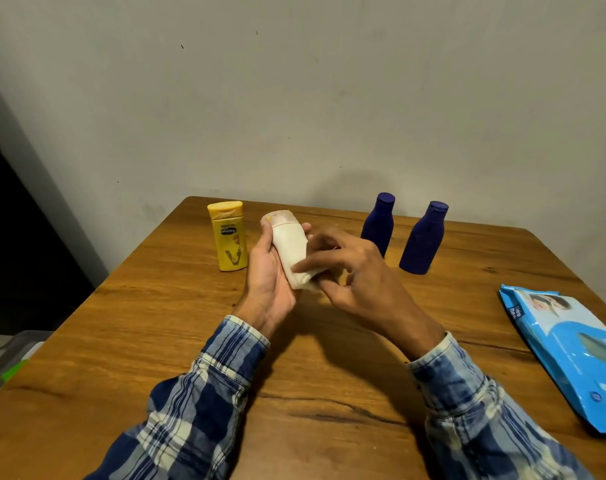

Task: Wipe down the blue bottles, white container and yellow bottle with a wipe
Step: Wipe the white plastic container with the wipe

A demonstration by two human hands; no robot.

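Above the wooden table point(329, 375), I see my left hand point(270, 282) gripping the tilted white container point(287, 237), my right hand point(360, 271) pinching the wipe point(303, 277) at its lower end, between the upright yellow bottle point(229, 237) and blue bottles point(419, 240).

1. Looks like a home room: a bare, scuffed grey wall point(294, 81) fills the upper frame.
2. Lower frame: wooden table point(138, 323) with yellow bottle point(228, 237), wipes pack point(568, 358) at right edge.
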